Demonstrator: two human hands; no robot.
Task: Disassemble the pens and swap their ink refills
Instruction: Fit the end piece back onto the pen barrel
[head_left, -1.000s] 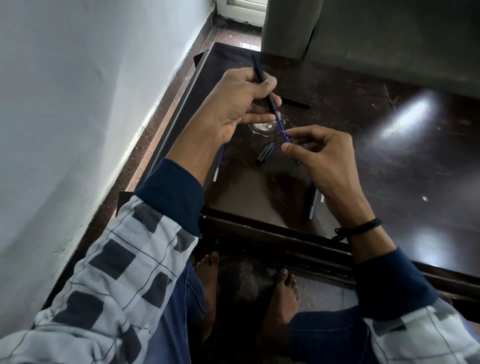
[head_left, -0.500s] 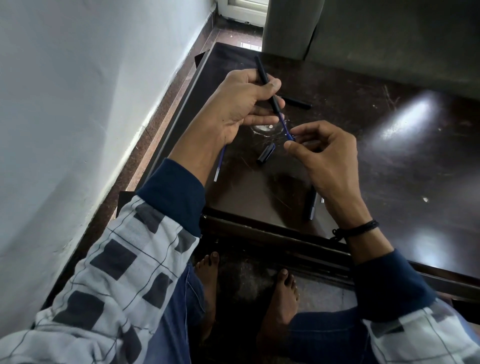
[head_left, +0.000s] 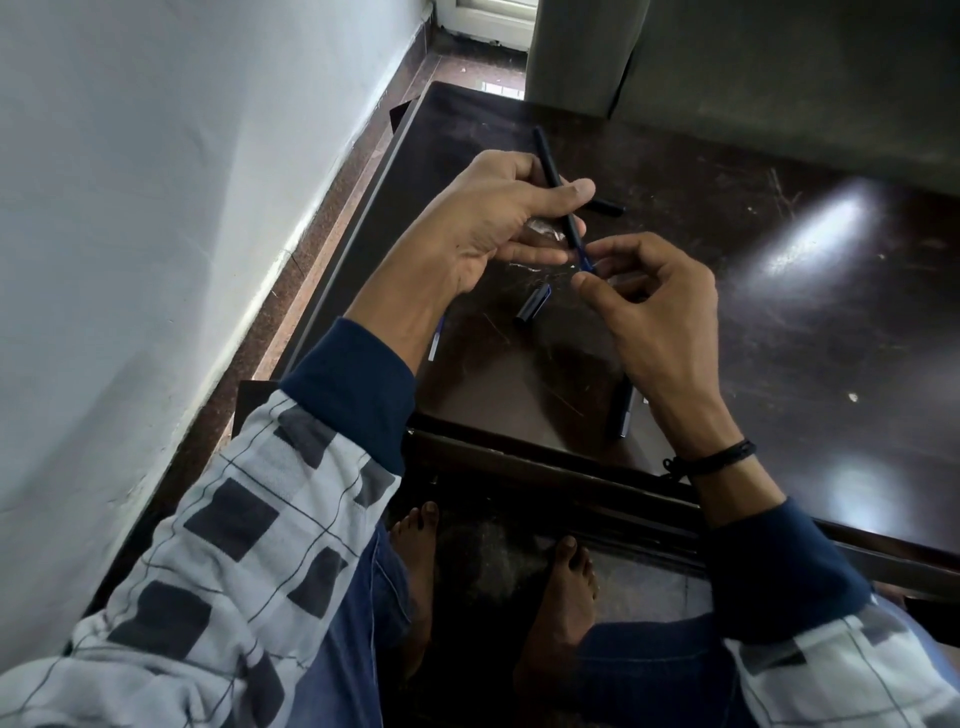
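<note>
over scratched glossy table (head_left: 779, 322), hands (head_left: 488, 223) (head_left: 654, 317) pinch slim black barrel (head_left: 549, 165) and blue refill (head_left: 585, 259).

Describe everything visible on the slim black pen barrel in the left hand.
The slim black pen barrel is a thin, matte, plastic-looking tube, held tilted above the dark wooden table, upper end pointing away from the person. The left hand grips its middle, thumb across it. A short bit of blue ink refill sticks out of its lower end, pinched by the right hand. No cap or clip shows.
</note>
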